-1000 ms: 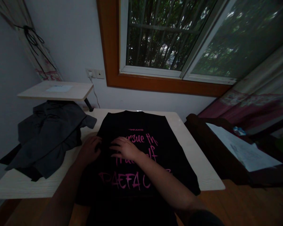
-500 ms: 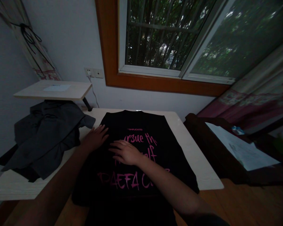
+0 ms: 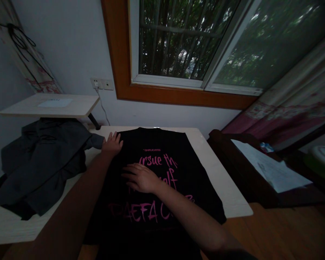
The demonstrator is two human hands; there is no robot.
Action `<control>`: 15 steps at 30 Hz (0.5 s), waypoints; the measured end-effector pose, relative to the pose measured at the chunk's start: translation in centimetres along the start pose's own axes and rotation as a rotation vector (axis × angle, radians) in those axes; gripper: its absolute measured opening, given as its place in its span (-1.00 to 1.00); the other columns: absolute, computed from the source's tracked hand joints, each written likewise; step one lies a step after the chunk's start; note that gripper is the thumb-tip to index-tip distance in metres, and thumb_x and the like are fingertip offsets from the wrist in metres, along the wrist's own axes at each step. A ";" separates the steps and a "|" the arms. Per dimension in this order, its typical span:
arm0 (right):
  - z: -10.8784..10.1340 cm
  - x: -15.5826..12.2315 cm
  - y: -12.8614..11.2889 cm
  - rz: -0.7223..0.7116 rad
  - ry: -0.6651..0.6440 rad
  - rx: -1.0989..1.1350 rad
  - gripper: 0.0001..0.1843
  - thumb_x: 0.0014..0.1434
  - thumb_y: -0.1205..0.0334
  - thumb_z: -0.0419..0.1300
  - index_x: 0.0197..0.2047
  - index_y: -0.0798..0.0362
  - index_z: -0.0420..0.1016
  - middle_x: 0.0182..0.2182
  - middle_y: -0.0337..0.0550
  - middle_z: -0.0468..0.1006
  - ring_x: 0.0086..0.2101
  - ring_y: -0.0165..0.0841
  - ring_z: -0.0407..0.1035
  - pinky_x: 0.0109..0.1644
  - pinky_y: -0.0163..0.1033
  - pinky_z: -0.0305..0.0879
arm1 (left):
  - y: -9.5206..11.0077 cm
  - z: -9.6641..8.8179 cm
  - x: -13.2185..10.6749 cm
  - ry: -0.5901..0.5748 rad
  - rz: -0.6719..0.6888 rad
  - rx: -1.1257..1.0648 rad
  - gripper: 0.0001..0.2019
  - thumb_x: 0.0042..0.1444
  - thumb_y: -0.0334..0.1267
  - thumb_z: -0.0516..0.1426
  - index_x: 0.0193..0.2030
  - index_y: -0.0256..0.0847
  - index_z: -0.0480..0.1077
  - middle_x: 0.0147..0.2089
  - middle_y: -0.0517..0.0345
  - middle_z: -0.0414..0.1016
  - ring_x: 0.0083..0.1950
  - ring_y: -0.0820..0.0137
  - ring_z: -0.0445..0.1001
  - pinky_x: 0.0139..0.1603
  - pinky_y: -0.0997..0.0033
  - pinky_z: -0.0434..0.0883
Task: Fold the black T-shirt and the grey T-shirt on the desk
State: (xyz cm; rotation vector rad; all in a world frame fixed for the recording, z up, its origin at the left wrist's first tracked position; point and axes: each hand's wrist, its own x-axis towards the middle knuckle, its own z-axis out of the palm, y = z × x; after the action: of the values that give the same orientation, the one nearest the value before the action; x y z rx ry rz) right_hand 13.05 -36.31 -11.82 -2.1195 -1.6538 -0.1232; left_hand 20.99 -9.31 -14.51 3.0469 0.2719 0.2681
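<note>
A black T-shirt (image 3: 197,184) with pink lettering lies spread on the pale table, its lower part hanging over the near edge. At its upper left edge rests my left hand (image 3: 112,144), fingers apart and pointing away from me, holding nothing. My right hand (image 3: 143,177) lies flat across the printed letters left of the middle, fingers spread, and covers part of the words. Just left of my left hand is a heap of dark grey clothing (image 3: 48,159).
The pale table (image 3: 216,180) reaches to the wall. A small raised shelf (image 3: 81,104) with a paper on it stands above the grey clothing. A cord hangs from the wall socket (image 3: 101,83). Dark furniture (image 3: 241,180) bearing a white sheet (image 3: 271,168) stands to the right.
My left hand has slid away from me to the shirt's upper left edge. The right hand stays flat on the lettering. The view has turned slightly.
</note>
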 end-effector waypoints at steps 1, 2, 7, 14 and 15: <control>0.1 0.0 0.0 0.003 0.002 0.003 -0.56 0.37 0.05 0.17 0.26 -0.05 0.44 0.28 -0.07 0.42 0.29 -0.21 0.23 0.38 0.02 0.16 | 0.1 -0.1 0.1 0.019 0.005 0.002 -0.40 0.36 -0.04 -0.15 0.46 -0.21 0.18 0.55 -0.13 -0.02 0.56 -0.09 -0.10 0.40 -0.41 -0.02; 0.1 0.0 0.1 0.004 0.004 0.006 -0.56 0.37 0.05 0.17 0.26 -0.05 0.44 0.28 -0.08 0.42 0.29 -0.21 0.23 0.38 0.02 0.16 | 0.3 -0.2 0.2 0.049 0.019 0.005 -0.41 0.35 -0.08 -0.14 0.44 -0.24 0.21 0.55 -0.14 -0.02 0.56 -0.10 -0.10 0.41 -0.40 -0.04; 0.3 -0.1 0.2 0.015 0.013 0.022 -0.58 0.38 0.07 0.16 0.25 -0.06 0.45 0.27 -0.11 0.43 0.29 -0.22 0.23 0.39 0.01 0.16 | 2.2 -0.5 -0.2 0.206 0.193 -0.025 -0.46 0.27 -0.28 -0.07 0.32 -0.44 0.33 0.48 -0.26 0.14 0.52 0.01 0.04 0.51 -0.09 -0.04; 0.4 -0.2 0.2 0.029 0.022 0.030 -0.59 0.40 0.10 0.13 0.25 -0.04 0.45 0.28 -0.14 0.43 0.31 -0.24 0.20 0.41 -0.04 0.12 | 3.7 1.5 -1.5 0.160 0.201 -0.067 -0.43 0.35 -0.14 -0.10 0.40 -0.38 0.25 0.46 -0.22 0.21 0.48 0.08 0.16 0.48 -0.01 0.06; 0.5 -0.3 0.2 0.028 0.023 0.030 -0.59 0.40 0.12 0.13 0.26 -0.04 0.45 0.29 -0.14 0.42 0.32 -0.24 0.20 0.41 -0.04 0.12 | 3.5 1.7 -1.4 0.137 0.182 -0.060 -0.42 0.35 -0.12 -0.10 0.42 -0.38 0.22 0.48 -0.21 0.15 0.50 0.09 0.12 0.49 -0.01 0.04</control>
State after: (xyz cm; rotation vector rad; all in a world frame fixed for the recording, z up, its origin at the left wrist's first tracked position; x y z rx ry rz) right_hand 13.08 -36.43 -12.42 -2.1103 -1.6023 -0.1131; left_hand 20.51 -13.12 -16.08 3.0000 -0.0067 0.4874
